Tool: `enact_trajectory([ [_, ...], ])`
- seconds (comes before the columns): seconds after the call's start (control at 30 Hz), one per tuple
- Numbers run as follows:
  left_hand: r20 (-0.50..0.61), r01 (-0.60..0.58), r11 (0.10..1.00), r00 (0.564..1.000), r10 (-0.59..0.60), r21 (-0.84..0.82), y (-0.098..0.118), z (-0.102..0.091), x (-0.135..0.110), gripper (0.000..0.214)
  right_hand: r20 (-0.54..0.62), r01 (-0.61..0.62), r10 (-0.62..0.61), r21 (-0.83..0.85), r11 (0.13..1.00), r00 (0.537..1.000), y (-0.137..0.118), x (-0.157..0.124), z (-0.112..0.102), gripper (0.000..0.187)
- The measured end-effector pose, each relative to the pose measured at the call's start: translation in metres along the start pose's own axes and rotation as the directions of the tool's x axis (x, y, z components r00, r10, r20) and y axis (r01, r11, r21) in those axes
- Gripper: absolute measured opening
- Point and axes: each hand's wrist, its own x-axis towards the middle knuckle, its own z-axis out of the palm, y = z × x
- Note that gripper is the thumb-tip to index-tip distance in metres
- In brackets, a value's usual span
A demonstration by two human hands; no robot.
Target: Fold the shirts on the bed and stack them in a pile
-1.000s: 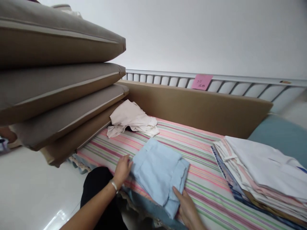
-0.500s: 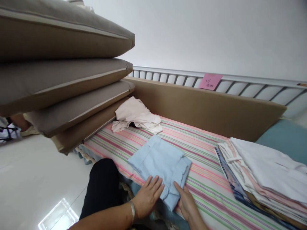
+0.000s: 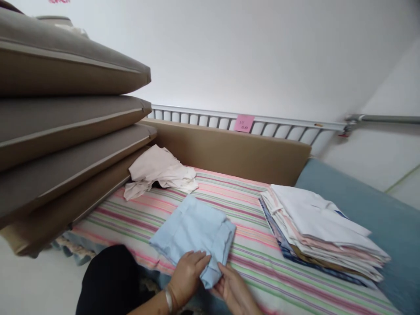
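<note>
A folded light blue cloth (image 3: pixel 193 229) lies on the striped sheet (image 3: pixel 249 245) in front of me. My left hand (image 3: pixel 187 275), with a silver bangle on its wrist, has its fingers curled over the cloth's near corner. My right hand (image 3: pixel 231 291) grips the same near corner from the right side, fingers closed on the fabric. A crumpled cream garment (image 3: pixel 157 170) lies farther back on the sheet, apart from both hands.
A stack of folded clothes (image 3: pixel 318 227) sits on the right of the sheet. Several brown cushions (image 3: pixel 65 131) are piled at the left. A tan padded board (image 3: pixel 229 151) and white railing with a pink note (image 3: pixel 244 123) stand behind. Blue bedding (image 3: pixel 370 210) lies far right.
My left hand slid from the cloth's left edge to its near corner, meeting my right hand there. The view has swung right, showing more of the folded stack.
</note>
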Motion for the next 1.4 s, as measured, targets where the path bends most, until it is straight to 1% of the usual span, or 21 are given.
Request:
enact_trajectory([
  [0.07,-0.008,0.014,0.995,1.0,-0.015,-0.097,-0.008,-0.011,-0.006,0.078,0.002,-0.005,0.005,-0.127,0.992,1.0,-0.003,-0.003,-0.014,0.049],
  [0.1,-0.012,0.026,0.988,1.0,-0.028,-0.154,-0.013,-0.017,-0.011,0.077,-0.052,0.008,-0.02,-0.227,0.974,0.998,-0.005,-0.003,-0.025,0.052],
  [0.13,-0.015,0.04,0.976,0.999,-0.045,-0.216,-0.018,-0.023,-0.016,0.075,-0.13,0.037,-0.087,-0.347,0.937,0.988,-0.008,-0.002,-0.038,0.054],
  [0.17,-0.016,0.056,0.959,0.998,-0.063,-0.279,-0.024,-0.03,-0.022,0.071,-0.198,0.086,-0.201,-0.475,0.876,0.959,-0.012,-0.001,-0.053,0.054],
  [0.2,-0.013,0.072,0.938,0.997,-0.081,-0.339,-0.028,-0.037,-0.027,0.066,-0.222,0.152,-0.348,-0.602,0.784,0.911,-0.016,0.001,-0.067,0.053],
  [0.27,-0.003,0.099,0.889,0.994,-0.112,-0.448,-0.035,-0.053,-0.035,0.054,-0.112,0.293,-0.61,-0.799,0.525,0.785,-0.025,0.005,-0.093,0.05],
  [0.3,-0.001,0.115,0.86,0.991,-0.133,-0.497,-0.037,-0.06,-0.037,0.048,-0.029,0.334,-0.686,-0.858,0.39,0.727,-0.029,0.008,-0.103,0.052],
  [0.33,-0.003,0.135,0.83,0.987,-0.162,-0.542,-0.038,-0.068,-0.039,0.043,0.048,0.349,-0.723,-0.896,0.274,0.689,-0.033,0.01,-0.11,0.055],
  [0.4,-0.006,0.185,0.766,0.971,-0.24,-0.615,-0.039,-0.08,-0.041,0.035,0.159,0.34,-0.734,-0.935,0.104,0.66,-0.038,0.017,-0.114,0.063],
  [0.47,-0.008,0.214,0.719,0.956,-0.292,-0.661,-0.038,-0.09,-0.042,0.035,0.249,0.341,-0.712,-0.94,-0.015,0.656,-0.041,0.025,-0.11,0.068],
  [0.57,-0.021,0.211,0.693,0.95,-0.311,-0.689,-0.039,-0.1,-0.043,0.038,0.392,0.393,-0.659,-0.906,-0.155,0.643,-0.042,0.037,-0.094,0.072],
  [0.63,-0.033,0.205,0.687,0.948,-0.317,-0.697,-0.039,-0.104,-0.044,0.041,0.464,0.438,-0.629,-0.874,-0.21,0.624,-0.04,0.045,-0.084,0.074],
  [0.7,-0.032,0.217,0.682,0.942,-0.333,-0.698,-0.039,-0.108,-0.044,0.042,0.504,0.481,-0.609,-0.849,-0.219,0.613,-0.039,0.051,-0.077,0.075],
  [0.77,-0.024,0.233,0.677,0.938,-0.346,-0.698,-0.038,-0.111,-0.043,0.042,0.51,0.516,-0.596,-0.838,-0.179,0.621,-0.038,0.056,-0.072,0.074],
  [0.9,-0.02,0.251,0.662,0.927,-0.374,-0.706,-0.036,-0.115,-0.041,0.046,0.509,0.58,-0.56,-0.812,-0.061,0.653,-0.041,0.063,-0.069,0.055],
  [1.0,-0.011,0.274,0.65,0.917,-0.398,-0.709,-0.032,-0.121,-0.04,0.046,0.518,0.615,-0.555,-0.789,-0.015,0.651,-0.05,0.064,-0.067,0.041],
  [1.07,-0.005,0.29,0.645,0.91,-0.416,-0.707,-0.026,-0.132,-0.04,0.046,0.507,0.631,-0.566,-0.776,0.03,0.65,-0.058,0.059,-0.064,0.034],
  [1.17,-0.006,0.291,0.655,0.912,-0.411,-0.697,-0.012,-0.162,-0.036,0.048,0.475,0.649,-0.577,-0.749,0.131,0.664,-0.078,0.037,-0.055,0.029],
  [1.27,0.02,0.289,0.655,0.923,-0.385,-0.698,0.004,-0.199,-0.026,0.045,0.413,0.651,-0.581,-0.703,0.287,0.702,-0.107,-0.001,-0.041,0.03],
  [1.33,0.055,0.321,0.623,0.912,-0.407,-0.713,0.011,-0.222,-0.015,0.044,0.326,0.615,-0.581,-0.672,0.413,0.746,-0.13,-0.032,-0.027,0.03],
  [1.4,0.102,0.37,0.538,0.881,-0.462,-0.758,0.016,-0.239,0.0,0.045,0.18,0.554,-0.598,-0.64,0.532,0.781,-0.153,-0.061,-0.011,0.025],
])
